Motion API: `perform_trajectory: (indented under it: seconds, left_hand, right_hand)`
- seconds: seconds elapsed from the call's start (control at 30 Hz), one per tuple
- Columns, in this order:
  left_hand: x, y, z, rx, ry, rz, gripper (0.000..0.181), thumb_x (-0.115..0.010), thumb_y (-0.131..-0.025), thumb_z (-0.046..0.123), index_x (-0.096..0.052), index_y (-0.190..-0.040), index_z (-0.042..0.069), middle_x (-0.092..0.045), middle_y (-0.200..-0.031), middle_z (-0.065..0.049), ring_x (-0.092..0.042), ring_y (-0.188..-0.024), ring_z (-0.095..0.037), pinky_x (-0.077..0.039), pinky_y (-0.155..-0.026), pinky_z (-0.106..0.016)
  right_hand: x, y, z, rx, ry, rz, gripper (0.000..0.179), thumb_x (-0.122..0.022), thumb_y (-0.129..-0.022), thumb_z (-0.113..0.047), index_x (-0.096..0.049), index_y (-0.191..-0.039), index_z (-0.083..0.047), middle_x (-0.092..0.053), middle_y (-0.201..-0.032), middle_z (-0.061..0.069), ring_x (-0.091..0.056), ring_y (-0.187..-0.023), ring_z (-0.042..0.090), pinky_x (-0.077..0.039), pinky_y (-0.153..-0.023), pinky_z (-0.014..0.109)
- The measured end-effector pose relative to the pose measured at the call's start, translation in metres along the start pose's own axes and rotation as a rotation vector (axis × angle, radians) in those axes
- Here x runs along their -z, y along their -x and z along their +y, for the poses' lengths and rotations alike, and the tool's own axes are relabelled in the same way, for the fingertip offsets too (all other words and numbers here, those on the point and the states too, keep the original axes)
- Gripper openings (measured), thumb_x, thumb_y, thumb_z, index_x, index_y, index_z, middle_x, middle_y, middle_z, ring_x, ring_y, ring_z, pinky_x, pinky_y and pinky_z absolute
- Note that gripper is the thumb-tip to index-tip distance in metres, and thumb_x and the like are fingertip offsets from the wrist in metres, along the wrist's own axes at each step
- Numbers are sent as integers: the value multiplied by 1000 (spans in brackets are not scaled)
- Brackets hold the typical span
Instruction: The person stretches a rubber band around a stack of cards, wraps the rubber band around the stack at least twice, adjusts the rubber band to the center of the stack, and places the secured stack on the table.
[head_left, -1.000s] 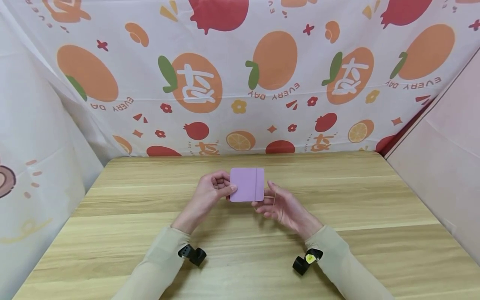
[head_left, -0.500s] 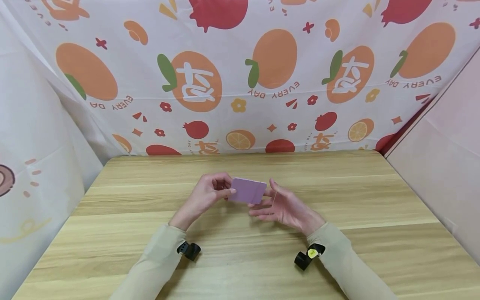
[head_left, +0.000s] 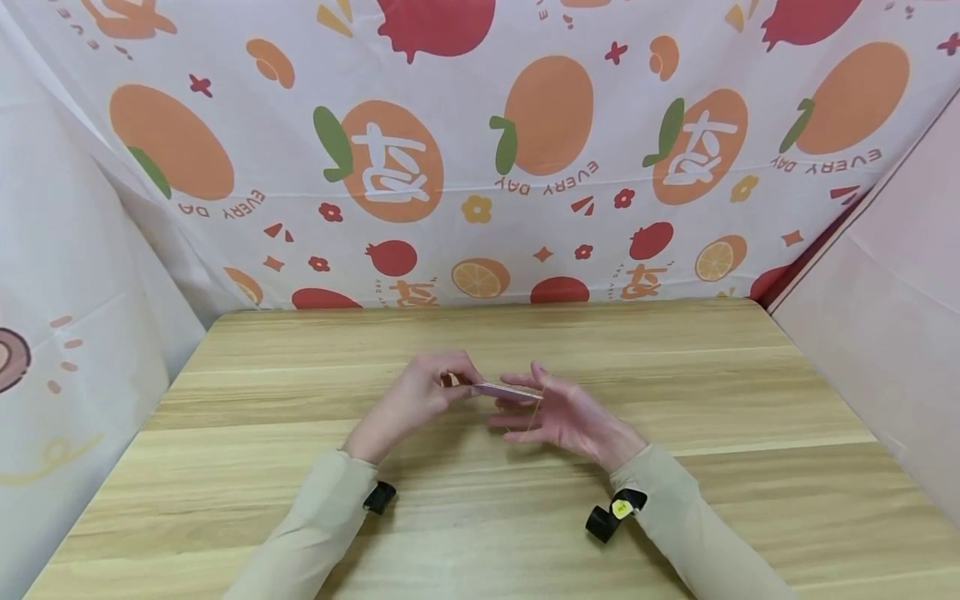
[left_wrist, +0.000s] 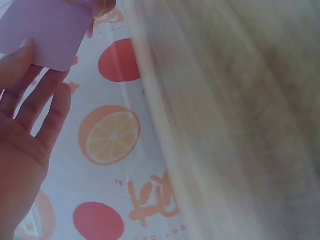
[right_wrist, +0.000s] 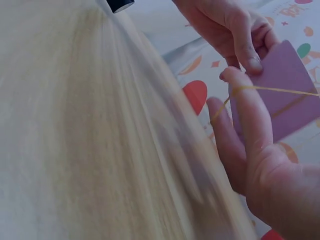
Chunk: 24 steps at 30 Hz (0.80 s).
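My left hand (head_left: 427, 392) pinches one edge of a thin square purple card (head_left: 510, 392), its thumb flat on the face. In the head view the card is tilted nearly edge-on; its broad side (right_wrist: 292, 75) shows in the right wrist view, a darker line across it. My right hand (head_left: 573, 417) lies at the card's other end, fingers extended and spread. A thin yellow rubber band (right_wrist: 282, 90) is looped over these fingers and stretched in front of the card. From the left wrist camera, the card (left_wrist: 47, 35) stands above the left hand's fingers.
Both hands are above a light wood-grain table (head_left: 480, 517). Behind its far edge hangs a white curtain (head_left: 480, 150) printed with fruit. Black wrist cameras sit on both sleeves, one (head_left: 602, 523) at the right wrist.
The card's face was turned toward the head camera; my left hand has tipped it to nearly edge-on. My right hand's fingers have spread wider, with the rubber band on them.
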<state>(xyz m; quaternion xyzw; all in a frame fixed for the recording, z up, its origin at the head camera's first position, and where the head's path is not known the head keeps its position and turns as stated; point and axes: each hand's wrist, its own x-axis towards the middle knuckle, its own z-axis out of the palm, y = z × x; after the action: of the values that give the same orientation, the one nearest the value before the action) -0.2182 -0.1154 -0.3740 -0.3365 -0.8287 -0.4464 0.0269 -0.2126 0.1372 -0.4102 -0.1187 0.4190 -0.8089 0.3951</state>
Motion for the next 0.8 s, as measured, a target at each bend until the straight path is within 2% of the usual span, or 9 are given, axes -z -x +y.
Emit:
perform_trajectory:
  seconds: [0.13,0.3,0.43,0.53,0.67,0.8]
  left_hand:
    - [-3,0,0,-51,-39,-6,18,-75,-83,-3,-74,-85,15,-68,-85,3,-60,-77,-10,-51,-65,-31]
    - [-6,0,-4,-58,-38,-2,22,-73,-81,-11,-75,-83,12,-66,-82,7,-59,-75,-10,-51,-64,-33]
    - [-7,0,-6,-36,-35,-3,27,-72,-80,-12,-75,-82,16,-66,-82,11,-59,-75,-10,-51,-64,-32]
    - [-7,0,-6,-24,-30,-15,29,-72,-81,-12,-75,-83,17,-66,-84,11,-60,-77,-10,-52,-66,-32]
    - [-8,1,-4,-18,-26,-30,30,-71,-80,-12,-75,-83,17,-67,-84,11,-61,-78,-10,-53,-68,-31]
    - [-10,2,-3,-8,-24,-16,26,-72,-81,-11,-75,-83,16,-68,-83,11,-62,-77,-11,-54,-68,-32]
  right_hand:
    - [-3,0,1,7,-6,57,72,-43,-104,-41,-12,-154,0,-21,-152,32,-32,-136,50,-37,-103,57]
    - [-7,-1,1,36,30,163,72,-50,-102,-39,-18,-152,1,-32,-147,28,-39,-133,45,-42,-100,54]
    - [-11,-4,2,60,125,268,70,-56,-100,-38,-28,-148,6,-41,-139,26,-53,-122,36,-47,-96,49]
    - [-11,-5,4,66,187,335,69,-58,-99,-36,-34,-144,9,-47,-131,25,-60,-112,35,-51,-91,46]
    - [-11,-6,7,67,238,406,60,-59,-99,-33,-39,-135,10,-53,-119,23,-66,-98,37,-54,-84,44]
    - [-14,-7,8,93,332,467,49,-59,-99,-29,-45,-127,9,-56,-106,14,-67,-88,29,-57,-80,41]
